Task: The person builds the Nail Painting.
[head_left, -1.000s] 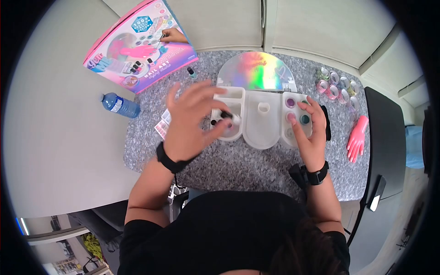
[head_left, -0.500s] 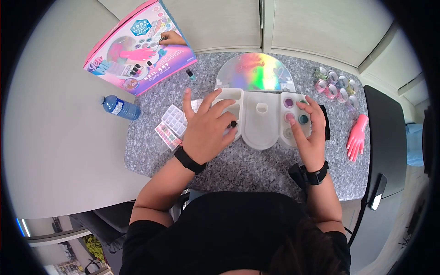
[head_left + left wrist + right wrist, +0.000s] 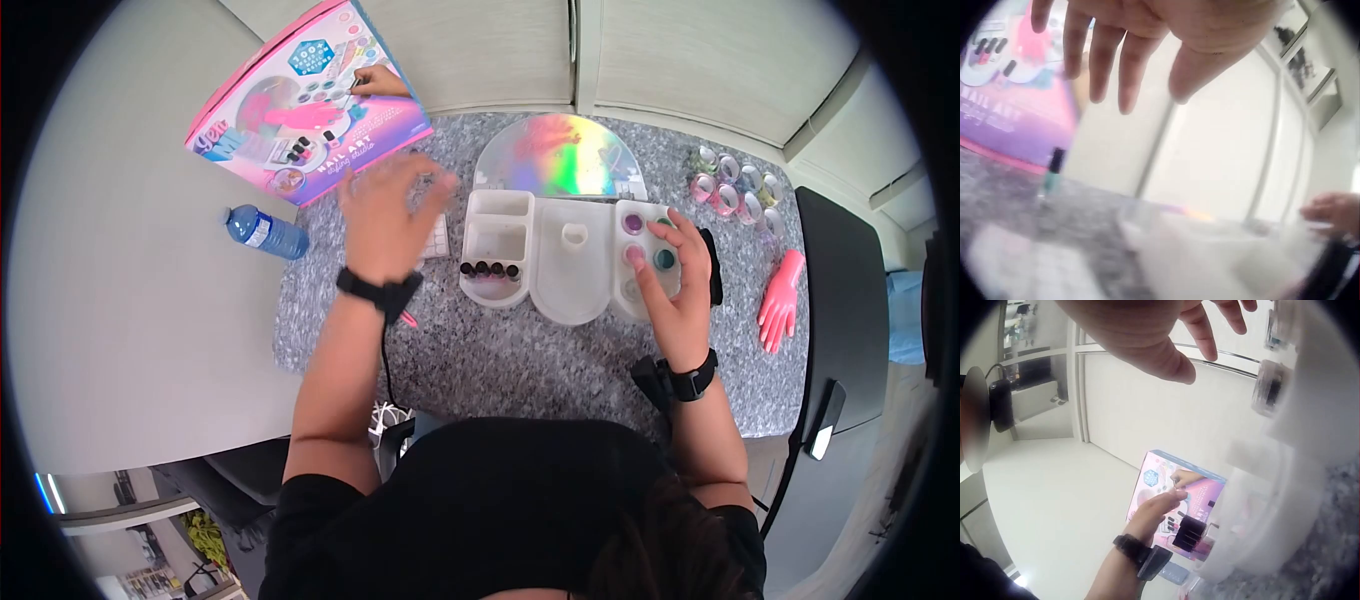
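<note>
My left hand [image 3: 390, 215], blurred and holding nothing, hovers left of the white tray [image 3: 572, 290] in front of the box. In the left wrist view its fingers [image 3: 1130, 75] hang extended above a teal nail polish bottle [image 3: 1052, 178] with a black cap; the hand hides that bottle in the head view. Several black-capped nail polish bottles [image 3: 490, 270] stand in a row in the tray's left section. Over the tray's right section, my right hand [image 3: 685, 290] is spread with relaxed fingers, close to glitter pots [image 3: 634, 225] in purple, pink and teal.
A nail art box [image 3: 310, 110] stands at the back left, with a water bottle [image 3: 268, 232] near it. Behind the tray is a shiny holographic panel [image 3: 560, 155]. Several small clear jars [image 3: 738, 190] and a pink model hand [image 3: 780, 300] lie on the right.
My left hand has set a black-capped nail polish bottle in the tray's left section, let go, and moved back and left toward the box. The right hand stays put.
</note>
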A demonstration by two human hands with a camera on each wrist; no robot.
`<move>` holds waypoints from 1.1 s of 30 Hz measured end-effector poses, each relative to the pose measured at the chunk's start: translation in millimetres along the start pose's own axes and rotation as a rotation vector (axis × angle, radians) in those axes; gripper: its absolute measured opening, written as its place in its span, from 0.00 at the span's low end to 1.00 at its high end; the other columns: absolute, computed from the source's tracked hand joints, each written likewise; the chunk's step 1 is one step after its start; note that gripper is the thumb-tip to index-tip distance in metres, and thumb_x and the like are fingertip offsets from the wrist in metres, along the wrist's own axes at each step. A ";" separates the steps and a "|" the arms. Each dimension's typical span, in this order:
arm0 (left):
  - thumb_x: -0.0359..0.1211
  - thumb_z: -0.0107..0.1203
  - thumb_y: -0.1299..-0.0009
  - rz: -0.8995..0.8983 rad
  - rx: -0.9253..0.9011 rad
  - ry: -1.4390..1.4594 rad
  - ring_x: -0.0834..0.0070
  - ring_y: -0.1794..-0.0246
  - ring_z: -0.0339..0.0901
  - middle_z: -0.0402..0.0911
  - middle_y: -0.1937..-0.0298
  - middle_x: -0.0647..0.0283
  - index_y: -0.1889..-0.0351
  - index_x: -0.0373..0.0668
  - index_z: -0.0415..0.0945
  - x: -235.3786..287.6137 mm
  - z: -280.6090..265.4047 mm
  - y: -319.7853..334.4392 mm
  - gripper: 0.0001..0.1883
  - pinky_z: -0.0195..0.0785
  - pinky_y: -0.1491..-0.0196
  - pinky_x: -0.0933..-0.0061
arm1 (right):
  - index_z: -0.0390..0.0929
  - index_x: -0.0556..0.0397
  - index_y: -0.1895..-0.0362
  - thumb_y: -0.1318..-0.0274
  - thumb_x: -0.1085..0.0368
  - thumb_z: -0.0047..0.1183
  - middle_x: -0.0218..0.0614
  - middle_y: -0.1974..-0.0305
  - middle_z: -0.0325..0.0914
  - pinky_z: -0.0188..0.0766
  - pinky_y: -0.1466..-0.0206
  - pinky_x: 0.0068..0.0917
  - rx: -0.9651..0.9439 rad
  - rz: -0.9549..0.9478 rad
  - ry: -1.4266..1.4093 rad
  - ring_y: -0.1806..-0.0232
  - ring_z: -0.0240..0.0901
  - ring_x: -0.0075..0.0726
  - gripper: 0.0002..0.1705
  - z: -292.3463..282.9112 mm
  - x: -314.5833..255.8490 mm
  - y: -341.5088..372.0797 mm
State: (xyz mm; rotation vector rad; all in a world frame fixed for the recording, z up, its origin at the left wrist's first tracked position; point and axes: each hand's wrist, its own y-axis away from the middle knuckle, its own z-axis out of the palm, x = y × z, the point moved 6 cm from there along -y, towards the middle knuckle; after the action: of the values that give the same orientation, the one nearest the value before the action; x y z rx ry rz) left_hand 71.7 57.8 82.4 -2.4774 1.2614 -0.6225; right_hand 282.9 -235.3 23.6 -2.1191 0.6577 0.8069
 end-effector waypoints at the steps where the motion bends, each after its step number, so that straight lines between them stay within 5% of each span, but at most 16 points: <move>1: 0.49 0.68 0.23 -0.047 0.006 -0.071 0.60 0.31 0.83 0.90 0.35 0.64 0.39 0.55 0.88 -19.7 6.5 -14.1 0.19 0.48 0.18 0.35 | 0.85 0.47 0.34 0.34 0.63 0.70 0.52 0.23 0.74 0.56 0.15 0.56 -0.004 -0.003 -0.001 0.18 0.63 0.63 0.24 0.7 0.3 0.5; 6: 0.45 0.69 0.23 -0.156 -0.026 -0.185 0.63 0.34 0.85 0.92 0.39 0.65 0.41 0.57 0.89 -89.7 67.0 -41.5 0.16 0.49 0.18 0.37 | 0.85 0.47 0.34 0.33 0.61 0.70 0.52 0.24 0.74 0.55 0.15 0.56 -0.018 0.008 -0.012 0.17 0.62 0.64 0.24 2.3 4.8 -0.9; 9: 0.43 0.69 0.24 -0.203 -0.113 -0.155 0.64 0.39 0.88 0.94 0.44 0.65 0.42 0.58 0.89 -89.8 70.4 -45.4 0.14 0.49 0.19 0.38 | 0.85 0.47 0.34 0.33 0.61 0.70 0.52 0.24 0.74 0.55 0.15 0.56 -0.007 0.013 0.018 0.18 0.62 0.64 0.24 2.0 6.1 -1.4; 11: 0.43 0.70 0.24 -0.220 -0.155 -0.139 0.65 0.41 0.89 0.94 0.46 0.65 0.42 0.59 0.90 -80.5 59.3 -43.0 0.14 0.49 0.20 0.38 | 0.85 0.47 0.34 0.34 0.61 0.70 0.52 0.24 0.74 0.55 0.15 0.56 -0.008 0.015 0.022 0.18 0.63 0.64 0.24 1.8 6.5 -1.5; 16: 0.36 0.70 0.24 -0.007 0.149 0.195 0.59 0.47 0.89 0.93 0.53 0.60 0.49 0.47 0.90 -17.5 -28.7 -6.8 0.09 0.68 0.31 0.52 | 0.85 0.46 0.34 0.34 0.61 0.71 0.53 0.24 0.74 0.56 0.15 0.56 -0.012 -0.001 0.014 0.18 0.63 0.63 0.25 3.3 7.0 0.4; 18: 0.34 0.71 0.27 0.064 0.158 0.294 0.59 0.45 0.86 0.92 0.53 0.67 0.51 0.52 0.90 8.6 -55.4 16.6 0.08 0.58 0.25 0.46 | 0.85 0.46 0.34 0.35 0.62 0.71 0.53 0.24 0.74 0.56 0.15 0.56 -0.012 -0.006 0.025 0.19 0.64 0.63 0.25 2.4 4.2 -0.4; 22: 0.34 0.76 0.35 0.333 -0.100 0.087 0.63 0.45 0.85 0.89 0.54 0.67 0.54 0.52 0.91 48.5 -56.9 52.5 0.12 0.59 0.23 0.48 | 0.85 0.47 0.34 0.35 0.63 0.70 0.53 0.24 0.74 0.56 0.15 0.56 -0.011 0.000 0.026 0.19 0.64 0.64 0.25 0.6 1.4 -0.5; 25: 0.40 0.78 0.39 0.373 -0.135 0.144 0.68 0.45 0.84 0.86 0.55 0.72 0.55 0.58 0.91 53.9 -38.1 72.5 0.14 0.50 0.19 0.44 | 0.85 0.47 0.34 0.36 0.63 0.70 0.53 0.24 0.74 0.56 0.15 0.56 -0.017 0.001 0.007 0.19 0.64 0.64 0.25 0.9 1.5 -0.5; 33: 0.42 0.80 0.42 0.440 -0.099 0.069 0.71 0.42 0.82 0.83 0.51 0.76 0.56 0.61 0.91 58.9 -12.2 73.8 0.16 0.50 0.20 0.42 | 0.84 0.46 0.34 0.36 0.64 0.70 0.53 0.23 0.73 0.55 0.15 0.56 -0.043 -0.005 0.009 0.18 0.63 0.64 0.26 3.2 3.2 0.5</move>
State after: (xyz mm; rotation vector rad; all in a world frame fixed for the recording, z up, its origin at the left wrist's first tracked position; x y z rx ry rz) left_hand 45.4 -33.4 74.8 -2.1539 1.8286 -0.5424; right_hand 283.6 -233.6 19.4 -2.1637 0.6451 0.8160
